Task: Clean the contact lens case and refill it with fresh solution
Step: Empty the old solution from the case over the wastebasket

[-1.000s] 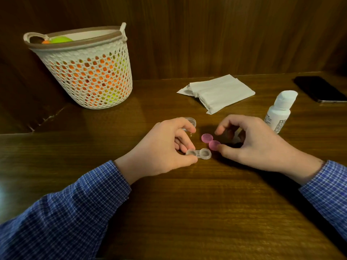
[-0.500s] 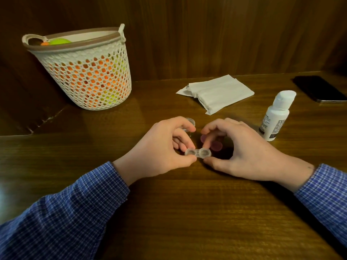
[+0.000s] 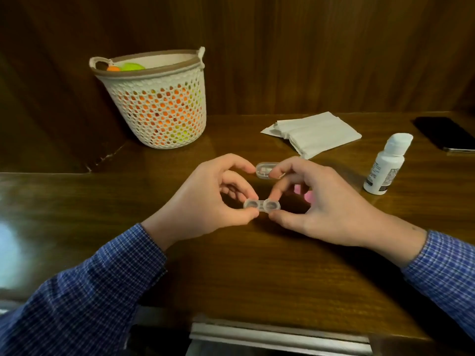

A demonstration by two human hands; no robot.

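Head view: uncapped lens case (image 3: 261,205) is held just above the near table (image 3: 231,273), pinched at each end by left hand (image 3: 205,201) and right hand (image 3: 329,204). Cleaning step judged in hand; tissue (image 3: 316,132) and solution bottle (image 3: 385,168) are required next.

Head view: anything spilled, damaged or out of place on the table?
Nothing stands out. The lens case sits uncapped between the left hand and right hand, each pinching one end. Its pink caps lie behind the right hand. The solution bottle stands upright, capped. No liquid is visible on the table.
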